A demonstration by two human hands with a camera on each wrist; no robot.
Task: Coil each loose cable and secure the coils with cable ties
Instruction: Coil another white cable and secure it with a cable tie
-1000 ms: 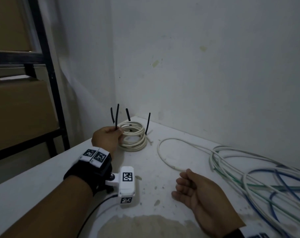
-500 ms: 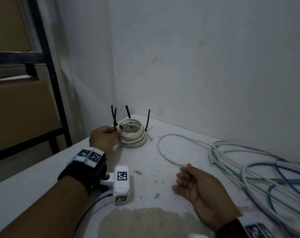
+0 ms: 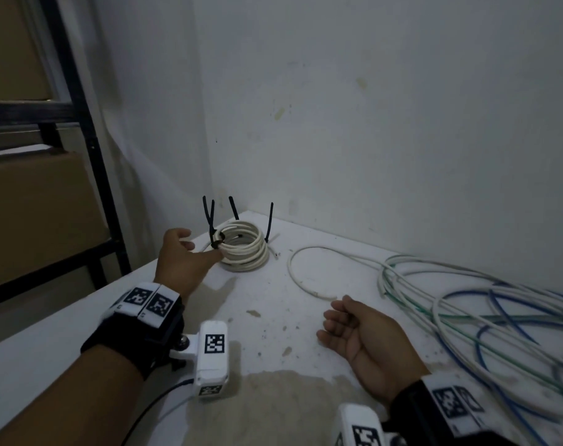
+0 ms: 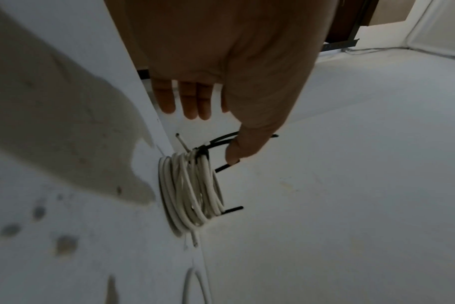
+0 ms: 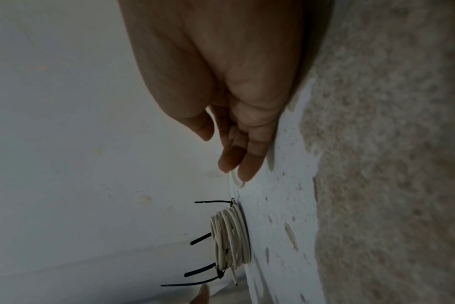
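Released since the earlier frame: your left hand (image 3: pixel 180 259), fingers spread, thumb beside the white coiled cable (image 3: pixel 243 246) bound with black cable ties (image 3: pixel 269 222). Right hand (image 3: pixel 360 336): relaxed, empty. Coil location: stained white table (image 3: pixel 273 317), corner of white walls (image 3: pixel 370 123).

No readable txt or nos.; only coded b/w marker squares on wrist bands (image 3: pixel 151 304) & cams (image 3: pixel 213 355).
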